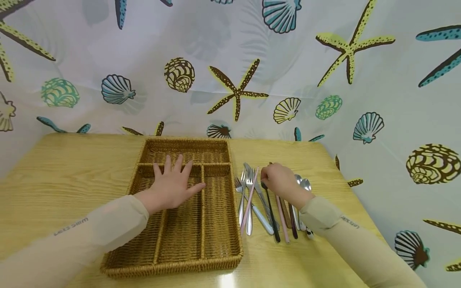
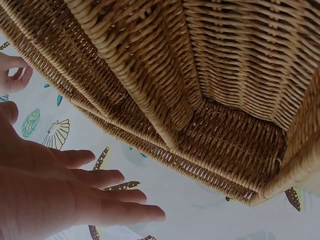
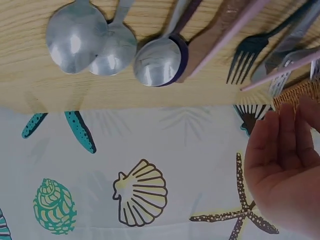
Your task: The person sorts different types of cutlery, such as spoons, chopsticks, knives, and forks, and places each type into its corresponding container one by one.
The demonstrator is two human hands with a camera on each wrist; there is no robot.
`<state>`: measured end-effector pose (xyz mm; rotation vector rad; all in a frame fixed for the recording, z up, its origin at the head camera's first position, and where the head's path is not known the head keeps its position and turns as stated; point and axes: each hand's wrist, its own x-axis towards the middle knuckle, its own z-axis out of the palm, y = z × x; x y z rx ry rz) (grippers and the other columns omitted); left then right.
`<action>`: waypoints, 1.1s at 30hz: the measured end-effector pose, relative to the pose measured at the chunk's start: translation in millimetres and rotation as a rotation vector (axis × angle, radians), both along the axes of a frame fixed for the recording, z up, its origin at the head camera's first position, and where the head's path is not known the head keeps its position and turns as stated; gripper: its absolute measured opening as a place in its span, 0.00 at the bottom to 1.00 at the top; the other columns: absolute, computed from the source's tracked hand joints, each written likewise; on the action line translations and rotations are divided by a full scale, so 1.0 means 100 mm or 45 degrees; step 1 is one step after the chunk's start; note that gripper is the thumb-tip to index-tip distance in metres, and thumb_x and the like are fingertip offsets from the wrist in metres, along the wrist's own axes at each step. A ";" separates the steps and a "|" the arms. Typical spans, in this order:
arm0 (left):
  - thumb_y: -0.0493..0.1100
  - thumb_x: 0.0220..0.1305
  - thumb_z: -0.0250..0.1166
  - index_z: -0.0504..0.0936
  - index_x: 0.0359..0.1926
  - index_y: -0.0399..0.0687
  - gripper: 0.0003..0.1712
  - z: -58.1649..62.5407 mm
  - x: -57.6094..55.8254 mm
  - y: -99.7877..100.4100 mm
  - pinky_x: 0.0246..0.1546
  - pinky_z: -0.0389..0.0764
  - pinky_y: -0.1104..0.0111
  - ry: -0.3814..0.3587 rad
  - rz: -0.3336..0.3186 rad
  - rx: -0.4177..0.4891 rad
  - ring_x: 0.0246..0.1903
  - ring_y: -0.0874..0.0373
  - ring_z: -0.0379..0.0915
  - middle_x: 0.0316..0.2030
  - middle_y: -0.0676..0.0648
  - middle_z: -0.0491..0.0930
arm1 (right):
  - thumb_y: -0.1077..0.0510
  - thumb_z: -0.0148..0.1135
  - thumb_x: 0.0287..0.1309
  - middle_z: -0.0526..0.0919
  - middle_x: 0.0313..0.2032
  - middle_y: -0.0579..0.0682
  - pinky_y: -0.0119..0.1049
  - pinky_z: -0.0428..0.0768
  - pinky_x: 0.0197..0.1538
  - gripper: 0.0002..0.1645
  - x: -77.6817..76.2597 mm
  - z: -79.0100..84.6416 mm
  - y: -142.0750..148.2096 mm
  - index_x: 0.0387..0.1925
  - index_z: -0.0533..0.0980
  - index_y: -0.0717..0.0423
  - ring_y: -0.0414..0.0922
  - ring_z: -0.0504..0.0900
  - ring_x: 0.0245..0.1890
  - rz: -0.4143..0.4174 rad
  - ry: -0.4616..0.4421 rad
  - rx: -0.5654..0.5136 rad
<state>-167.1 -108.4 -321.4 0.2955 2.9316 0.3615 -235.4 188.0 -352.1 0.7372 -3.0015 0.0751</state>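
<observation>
- Left hand (image 1: 171,186): palm down, fingers spread apart, above wicker basket (image 1: 198,265).
- Right hand (image 1: 282,180): above far end of cutlery (image 1: 271,212), fingers curled together; cannot tell whether gripping anything.
- Position: cutlery on surface (image 1: 72,172), right of wicker basket.

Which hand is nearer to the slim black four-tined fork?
The right hand, close by the tined end of the black fork; the left hand is farther left, fingers spread over the rectangular brown wicker tray.

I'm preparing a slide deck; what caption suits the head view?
Left hand, fingers spread, above a divided wicker tray; right hand over assorted cutlery on a wood-grained table.
</observation>
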 end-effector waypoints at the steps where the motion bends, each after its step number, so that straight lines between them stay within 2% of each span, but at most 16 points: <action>1: 0.68 0.66 0.44 0.46 0.73 0.43 0.46 -0.01 0.00 -0.01 0.61 0.34 0.32 -0.009 0.002 0.003 0.69 0.29 0.28 0.72 0.33 0.39 | 0.62 0.61 0.57 0.82 0.31 0.50 0.36 0.76 0.29 0.03 -0.02 -0.04 0.01 0.33 0.80 0.56 0.45 0.78 0.31 0.022 0.017 0.022; 6: 0.67 0.66 0.44 0.48 0.72 0.43 0.45 -0.02 0.02 -0.02 0.62 0.34 0.33 -0.029 0.001 0.014 0.70 0.31 0.28 0.72 0.34 0.40 | 0.68 0.61 0.54 0.80 0.36 0.52 0.35 0.75 0.28 0.12 -0.11 -0.19 0.06 0.41 0.80 0.57 0.47 0.77 0.36 0.243 0.172 0.123; 10: 0.67 0.67 0.44 0.49 0.72 0.42 0.45 0.00 0.04 -0.02 0.62 0.35 0.33 -0.052 -0.009 0.007 0.70 0.31 0.29 0.72 0.33 0.41 | 0.69 0.64 0.51 0.79 0.34 0.50 0.34 0.76 0.32 0.11 -0.16 -0.30 0.10 0.38 0.81 0.56 0.45 0.75 0.35 0.449 0.282 0.198; 15: 0.67 0.67 0.44 0.52 0.71 0.41 0.44 0.02 0.06 0.00 0.63 0.35 0.34 -0.076 -0.018 0.006 0.70 0.32 0.30 0.72 0.34 0.40 | 0.66 0.67 0.50 0.79 0.32 0.47 0.32 0.77 0.33 0.07 -0.22 -0.41 0.12 0.32 0.80 0.54 0.43 0.75 0.34 0.610 0.426 0.311; 18: 0.67 0.67 0.44 0.53 0.71 0.41 0.44 0.02 0.08 0.00 0.63 0.36 0.34 -0.083 -0.029 -0.002 0.70 0.32 0.31 0.72 0.34 0.41 | 0.65 0.67 0.50 0.79 0.32 0.47 0.32 0.76 0.34 0.08 -0.23 -0.44 0.12 0.34 0.79 0.54 0.42 0.75 0.33 0.695 0.455 0.408; 21: 0.67 0.67 0.44 0.54 0.71 0.40 0.44 0.02 0.08 0.02 0.63 0.37 0.34 -0.083 -0.051 -0.006 0.70 0.32 0.32 0.72 0.34 0.42 | 0.65 0.66 0.51 0.78 0.33 0.47 0.31 0.76 0.35 0.08 -0.21 -0.41 0.13 0.35 0.79 0.54 0.42 0.75 0.33 0.748 0.435 0.475; 24: 0.67 0.67 0.43 0.55 0.70 0.40 0.44 0.03 0.09 0.04 0.63 0.38 0.34 -0.074 -0.063 -0.018 0.70 0.32 0.33 0.72 0.34 0.44 | 0.65 0.65 0.52 0.78 0.33 0.47 0.30 0.77 0.34 0.08 -0.20 -0.35 0.17 0.36 0.78 0.54 0.41 0.75 0.33 0.775 0.407 0.477; 29: 0.68 0.67 0.43 0.57 0.69 0.40 0.43 0.05 0.09 0.05 0.63 0.40 0.34 -0.071 -0.066 -0.023 0.70 0.32 0.36 0.71 0.34 0.47 | 0.64 0.64 0.52 0.78 0.33 0.47 0.30 0.76 0.32 0.07 -0.18 -0.25 0.28 0.36 0.77 0.55 0.41 0.75 0.33 0.790 0.381 0.501; 33: 0.68 0.67 0.43 0.59 0.69 0.40 0.43 0.06 0.09 0.07 0.63 0.40 0.34 -0.065 -0.077 -0.023 0.70 0.32 0.37 0.70 0.34 0.49 | 0.66 0.65 0.51 0.79 0.34 0.48 0.32 0.78 0.35 0.11 -0.17 -0.16 0.41 0.37 0.78 0.55 0.43 0.76 0.35 0.784 0.384 0.528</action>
